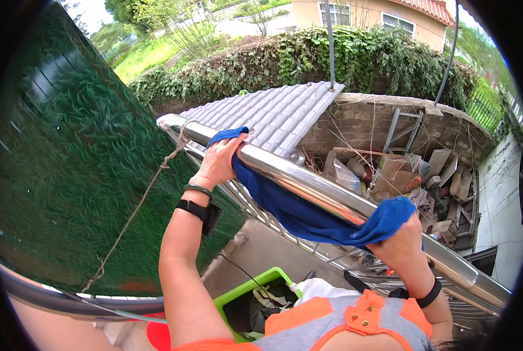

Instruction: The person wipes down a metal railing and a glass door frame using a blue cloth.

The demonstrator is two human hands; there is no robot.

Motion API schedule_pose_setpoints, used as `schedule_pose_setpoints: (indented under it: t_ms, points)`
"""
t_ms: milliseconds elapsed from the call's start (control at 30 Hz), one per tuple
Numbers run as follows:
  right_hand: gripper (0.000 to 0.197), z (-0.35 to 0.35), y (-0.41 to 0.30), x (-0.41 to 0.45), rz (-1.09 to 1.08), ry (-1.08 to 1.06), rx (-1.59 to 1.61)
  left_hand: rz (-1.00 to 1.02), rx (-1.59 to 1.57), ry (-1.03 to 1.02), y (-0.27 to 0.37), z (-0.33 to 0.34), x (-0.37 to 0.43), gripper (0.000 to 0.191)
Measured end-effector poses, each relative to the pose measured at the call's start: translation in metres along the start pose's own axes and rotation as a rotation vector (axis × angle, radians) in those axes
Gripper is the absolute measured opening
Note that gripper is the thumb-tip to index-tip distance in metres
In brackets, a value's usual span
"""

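A blue cloth [283, 204] is stretched along a shiny round metal handrail [305, 175], hanging below its near side between my hands. Toward the rail's far left end, my left hand [222, 155] grips the cloth over the tube. My right hand [399, 241] clutches the bunched other end of the cloth, lower down the rail on the right. A rope [167, 160] is tied around the rail beyond my left hand and runs down to the lower left.
Grass-patterned green panelling [77, 175] stands at the left. Beneath me is a green bin [270, 276] with a red container [158, 335] nearby. Past the rail lie a grey corrugated roof [266, 114], a brick wall [353, 127] and piled scrap [388, 175].
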State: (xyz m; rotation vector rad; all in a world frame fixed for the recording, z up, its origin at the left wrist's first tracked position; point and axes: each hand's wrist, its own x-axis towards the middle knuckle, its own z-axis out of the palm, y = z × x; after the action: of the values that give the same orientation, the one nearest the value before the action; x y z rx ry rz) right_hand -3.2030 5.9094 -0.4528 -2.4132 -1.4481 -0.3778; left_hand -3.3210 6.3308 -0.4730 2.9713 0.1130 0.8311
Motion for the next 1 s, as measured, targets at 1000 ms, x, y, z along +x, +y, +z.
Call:
schedule_pose_setpoints:
  t_ms: [1000]
  points:
    - [0.034, 0.105, -0.130, 0.254, -0.309, -0.420, 0.187, -0.353, 0.007, -0.378, -0.214, -0.044, 0.010, 0.108]
